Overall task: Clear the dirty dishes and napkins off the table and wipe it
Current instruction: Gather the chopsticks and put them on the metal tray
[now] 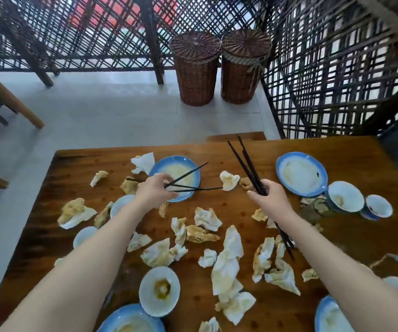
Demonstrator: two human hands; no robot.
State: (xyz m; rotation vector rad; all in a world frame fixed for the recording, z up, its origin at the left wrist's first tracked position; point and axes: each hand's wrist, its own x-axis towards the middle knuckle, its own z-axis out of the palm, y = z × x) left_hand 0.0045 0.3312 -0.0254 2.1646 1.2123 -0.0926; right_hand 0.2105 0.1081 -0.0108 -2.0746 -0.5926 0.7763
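Note:
A wooden table [241, 149] is strewn with several crumpled, stained napkins [226, 262] and dirty blue-rimmed dishes. My left hand [153, 192] pinches black chopsticks [188, 182] that lie across a blue-rimmed plate [181, 172] at the table's far middle. My right hand [269, 198] grips a bundle of black chopsticks [247, 164] that points up and away, with the other ends showing below my wrist. A second blue plate [301, 173] and two small bowls [346, 196] sit at the far right. A small white bowl [159, 291] with orange sauce stands near me.
Two brown wicker baskets [195, 68] with lids stand on the grey floor beyond the table, against a dark lattice screen [336, 68]. Wooden chair legs [6, 97] show at the left. More blue plates [131, 319] lie at the near edge, left and right.

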